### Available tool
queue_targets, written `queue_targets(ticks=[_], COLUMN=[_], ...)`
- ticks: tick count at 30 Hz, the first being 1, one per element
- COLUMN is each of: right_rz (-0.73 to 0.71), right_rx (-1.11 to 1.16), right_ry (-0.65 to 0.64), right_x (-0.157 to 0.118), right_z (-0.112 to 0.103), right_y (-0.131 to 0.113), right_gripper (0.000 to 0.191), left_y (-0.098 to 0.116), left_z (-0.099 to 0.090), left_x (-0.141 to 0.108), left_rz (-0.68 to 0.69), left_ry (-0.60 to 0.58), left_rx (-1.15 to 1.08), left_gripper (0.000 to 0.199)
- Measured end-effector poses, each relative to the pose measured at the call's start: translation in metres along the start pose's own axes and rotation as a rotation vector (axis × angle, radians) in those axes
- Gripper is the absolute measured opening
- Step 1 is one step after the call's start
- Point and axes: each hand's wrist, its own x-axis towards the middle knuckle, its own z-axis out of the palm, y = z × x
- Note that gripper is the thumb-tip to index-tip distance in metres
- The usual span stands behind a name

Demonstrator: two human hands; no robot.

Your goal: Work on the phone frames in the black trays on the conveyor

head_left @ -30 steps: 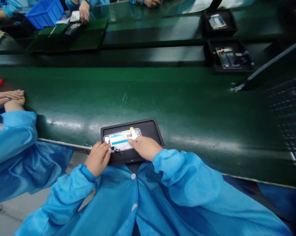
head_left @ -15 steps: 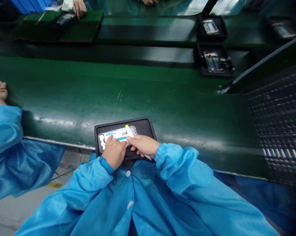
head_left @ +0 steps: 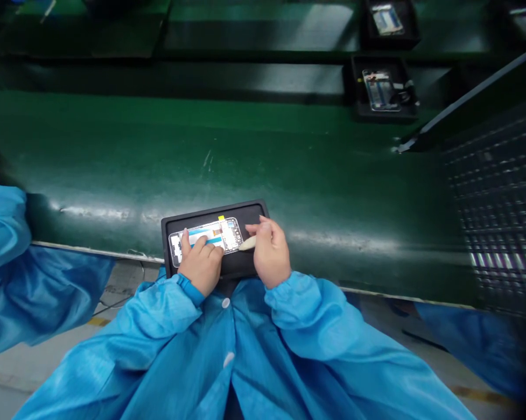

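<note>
An opened phone, with white and blue strips and small circuit parts showing, lies in a black tray at the bench's near edge. My left hand rests on the phone's lower half, fingers spread over the strips. In my right hand is a white spudger, a stick with a pointed end. Its tip meets the phone's right end, near the lower corner. A yellow tab sticks out from the phone's upper edge. The rest of the spudger is hidden in my palm.
Another black tray with a phone frame stands at the back right, and a further tray sits behind it. A dark perforated rack borders the right side. At the left edge is a co-worker's blue sleeve.
My right hand has turned upright and brought the spudger's tip round to the phone's right end; before, its thumb touched the phone. My left hand stays on the phone. The view has tilted downward.
</note>
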Motion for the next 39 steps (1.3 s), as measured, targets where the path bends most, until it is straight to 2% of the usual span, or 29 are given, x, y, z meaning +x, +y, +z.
queue_targets(ticks=[2, 7, 15, 21, 25, 29, 31, 35, 39], right_rz=[-0.116, -0.257, -0.483, -0.558, -0.555, -0.571, -0.608, -0.654, -0.579], right_rx=[-0.017, -0.021, -0.012, -0.064, -0.098, -0.203, -0.315, -0.563, -0.642], right_ry=[0.032, 0.021, 0.005, -0.046, -0.059, -0.065, -0.131, -0.345, -0.403], right_x=[-0.006, -0.013, -0.017, -0.016, -0.017, -0.016, -0.014, -0.01, -0.007], right_z=[0.003, 0.006, 0.004, 0.004, 0.002, 0.0, 0.001, 0.007, 0.011], right_y=[0.012, 0.035, 0.036, 0.037, 0.037, 0.024, 0.012, -0.004, -0.006], right_gripper=[0.04, 0.032, 0.024, 0.022, 0.023, 0.024, 0.028, 0.038, 0.032], left_y=[0.0, 0.002, 0.004, 0.005, 0.005, 0.004, 0.003, 0.002, 0.002], left_z=[-0.001, -0.003, -0.004, -0.004, -0.004, -0.004, -0.004, -0.002, 0.0], left_x=[0.0, -0.001, 0.0, 0.0, 0.0, 0.0, -0.001, -0.002, -0.002], left_rz=[0.004, -0.003, -0.021, -0.024, -0.024, -0.014, -0.009, -0.007, -0.01], left_ry=[-0.016, -0.034, -0.079, -0.082, -0.082, -0.088, -0.083, -0.092, -0.099], left_rx=[-0.009, -0.015, -0.03, -0.027, -0.02, -0.03, -0.048, -0.068, -0.064], left_gripper=[0.016, 0.017, 0.017, 0.018, 0.018, 0.018, 0.018, 0.018, 0.018])
